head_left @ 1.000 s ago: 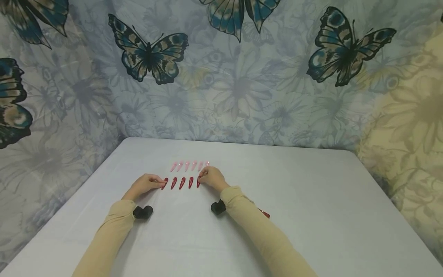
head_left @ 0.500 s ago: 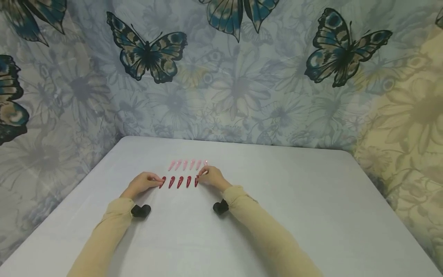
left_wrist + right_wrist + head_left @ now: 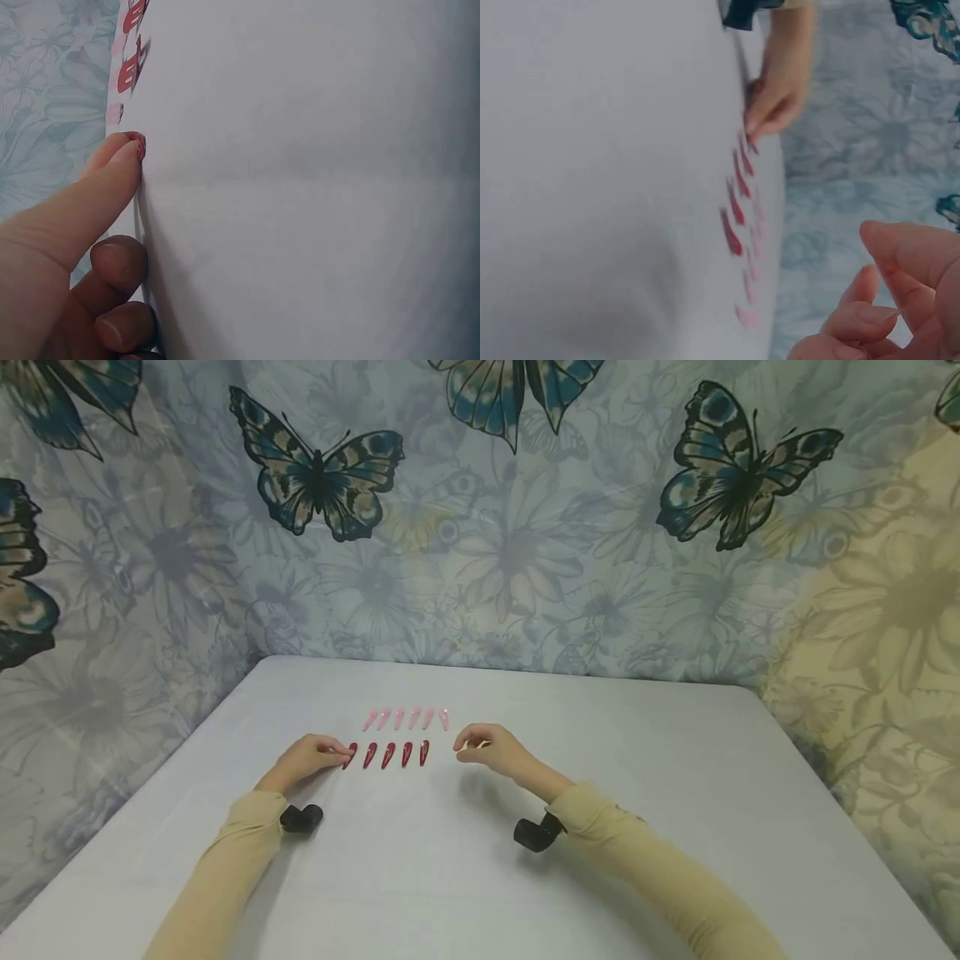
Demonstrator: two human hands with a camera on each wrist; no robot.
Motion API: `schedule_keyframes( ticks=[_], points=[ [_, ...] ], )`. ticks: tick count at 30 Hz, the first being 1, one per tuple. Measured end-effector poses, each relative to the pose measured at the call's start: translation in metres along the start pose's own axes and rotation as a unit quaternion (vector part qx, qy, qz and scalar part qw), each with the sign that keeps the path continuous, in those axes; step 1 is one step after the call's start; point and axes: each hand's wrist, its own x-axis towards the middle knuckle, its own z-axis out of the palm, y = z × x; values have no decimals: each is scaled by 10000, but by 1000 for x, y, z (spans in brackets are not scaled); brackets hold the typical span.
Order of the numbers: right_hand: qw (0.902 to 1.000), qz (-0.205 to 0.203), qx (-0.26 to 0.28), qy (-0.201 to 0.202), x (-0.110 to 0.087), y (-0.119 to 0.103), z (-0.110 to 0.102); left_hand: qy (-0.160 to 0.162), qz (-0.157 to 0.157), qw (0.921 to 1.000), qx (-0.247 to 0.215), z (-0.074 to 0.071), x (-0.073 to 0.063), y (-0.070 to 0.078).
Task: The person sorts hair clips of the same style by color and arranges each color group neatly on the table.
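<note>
Several dark red hair snap clips (image 3: 387,755) lie in a slanting row on the white table. Behind them runs a second row of pink hair snap clips (image 3: 399,719). My left hand (image 3: 306,757) pinches the leftmost red hair clip (image 3: 140,144) between thumb and index finger, down at the tabletop; fingertips hide part of it. To the right of the red row, my right hand (image 3: 497,752) is raised over the table, fingers loosely bent and nothing between them. In the right wrist view the rightmost red clip (image 3: 730,234) lies apart from that hand.
A white cloth-covered table (image 3: 675,827) reaches back to a wall hanging with butterflies (image 3: 318,485). Black wrist devices (image 3: 536,833) stick out below both beige sleeves (image 3: 645,860).
My right hand has let go of the rightmost red hair clip and moved right, off the table. The left hand stays on the leftmost clip. The head view has shifted slightly.
</note>
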Motion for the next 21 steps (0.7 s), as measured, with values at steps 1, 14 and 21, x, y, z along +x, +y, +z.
schedule_keyframes(
  ticks=[1,14,21],
  points=[
    [9999,-67,-56,65,-4,-1,-6,-11,14,10000,-6,-1,0,0],
    [9931,-900,-749,-98,-45,21,-60,-23,95,9999,-136,2,1,1],
    [9803,-1553,-466,-1125,-59,47,-83,17,26,10000,-87,3,3,0]
  ],
)
